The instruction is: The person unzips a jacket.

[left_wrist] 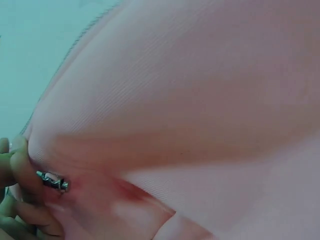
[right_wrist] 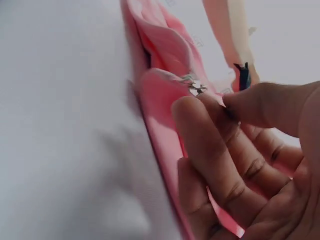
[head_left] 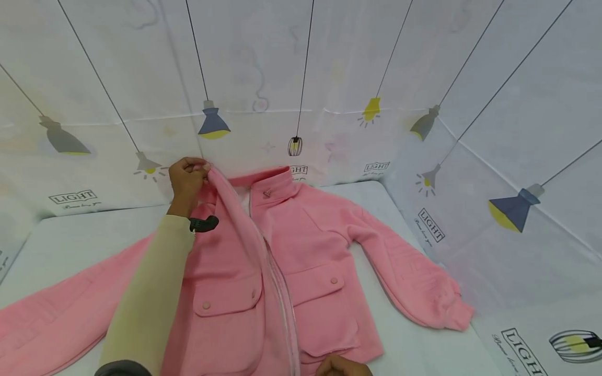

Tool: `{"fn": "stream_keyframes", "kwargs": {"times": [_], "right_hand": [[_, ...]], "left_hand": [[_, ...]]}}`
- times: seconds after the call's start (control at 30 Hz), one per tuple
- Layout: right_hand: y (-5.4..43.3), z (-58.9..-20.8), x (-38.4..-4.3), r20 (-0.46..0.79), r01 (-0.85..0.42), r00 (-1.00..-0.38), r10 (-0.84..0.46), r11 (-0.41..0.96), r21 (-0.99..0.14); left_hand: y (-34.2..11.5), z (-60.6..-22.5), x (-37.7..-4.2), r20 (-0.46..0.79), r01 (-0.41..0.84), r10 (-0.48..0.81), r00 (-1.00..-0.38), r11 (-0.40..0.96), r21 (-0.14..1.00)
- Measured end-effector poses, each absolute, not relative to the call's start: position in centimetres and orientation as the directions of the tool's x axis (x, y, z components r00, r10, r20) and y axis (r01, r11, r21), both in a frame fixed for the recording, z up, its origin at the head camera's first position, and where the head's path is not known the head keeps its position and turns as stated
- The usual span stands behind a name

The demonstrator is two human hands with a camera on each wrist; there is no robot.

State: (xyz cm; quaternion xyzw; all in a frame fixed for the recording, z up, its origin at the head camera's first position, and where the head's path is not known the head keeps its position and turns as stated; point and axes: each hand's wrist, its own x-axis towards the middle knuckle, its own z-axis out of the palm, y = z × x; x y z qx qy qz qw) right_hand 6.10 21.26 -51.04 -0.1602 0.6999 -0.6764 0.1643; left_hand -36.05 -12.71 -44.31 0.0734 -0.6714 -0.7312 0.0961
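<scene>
A pink jacket (head_left: 324, 230) lies front up, its collar at the far end and its sleeves spread to both sides. At the collar, my left hand (head_left: 188, 180) pinches the top of the left front edge, lifting that flap a little. A metal snap (left_wrist: 54, 182) shows beside the left fingers in the left wrist view. My right hand (head_left: 343, 368) is at the bottom hem, partly cut off in the head view. From the right wrist, its curled fingers (right_wrist: 200, 130) and thumb pinch the hem edge, close to a shiny metal piece (right_wrist: 196, 89).
A white surface (head_left: 400, 355) lies under the jacket. Wall sheets printed with hanging lamps (head_left: 213, 122) stand behind it and along the right side. The jacket has flap pockets (head_left: 315, 284) with buttons, and a zip (head_left: 282, 292) runs down the front.
</scene>
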Motion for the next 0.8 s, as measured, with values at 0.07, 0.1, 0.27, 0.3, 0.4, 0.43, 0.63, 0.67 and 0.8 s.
{"fn": "stream_keyframes", "kwargs": {"times": [0.07,0.1,0.27,0.3,0.4,0.43,0.63,0.67,0.8], "right_hand": [[21.4,-50.9,5.9,-0.035,0.002,-0.906,-0.423,0.077,-0.997],[21.4,-50.8,5.8,-0.038,-0.007,-0.915,-0.402,0.11,-0.994],[20.6,-49.8,5.7,-0.17,0.107,-0.951,-0.256,0.245,-0.964],[20.5,-49.6,5.6,-0.182,0.118,-0.955,-0.235,0.263,-0.958],[20.3,-49.1,5.4,-0.183,0.115,-0.963,-0.196,0.316,-0.942],[20.3,-48.9,5.3,-0.179,0.109,-0.966,-0.186,0.336,-0.935],[20.9,-47.8,3.8,-0.082,0.018,-0.988,-0.134,0.422,-0.906],[21.0,-47.6,3.5,-0.051,-0.008,-0.991,-0.121,0.44,-0.898],[20.9,-46.9,2.2,0.095,-0.106,-0.994,-0.048,0.568,-0.816]], "left_hand": [[-12.7,-44.4,-36.0,0.049,0.058,-0.201,-0.978,-0.039,0.998],[-12.7,-44.4,-35.9,0.062,0.067,-0.185,-0.981,-0.02,0.998],[-12.2,-44.3,-34.9,0.16,0.138,-0.129,-0.979,0.163,0.977],[-12.2,-44.3,-34.6,0.186,0.157,-0.126,-0.974,0.207,0.966],[-12.0,-44.1,-33.6,0.262,0.213,-0.116,-0.958,0.324,0.922],[-12.0,-44.0,-33.2,0.289,0.234,-0.112,-0.951,0.356,0.905],[-12.0,-43.6,-30.7,0.39,0.317,-0.046,-0.92,0.498,0.807],[-11.9,-43.6,-30.2,0.396,0.326,-0.028,-0.918,0.518,0.791],[-11.5,-43.4,-28.0,0.452,0.4,0.076,-0.889,0.611,0.683]]}}
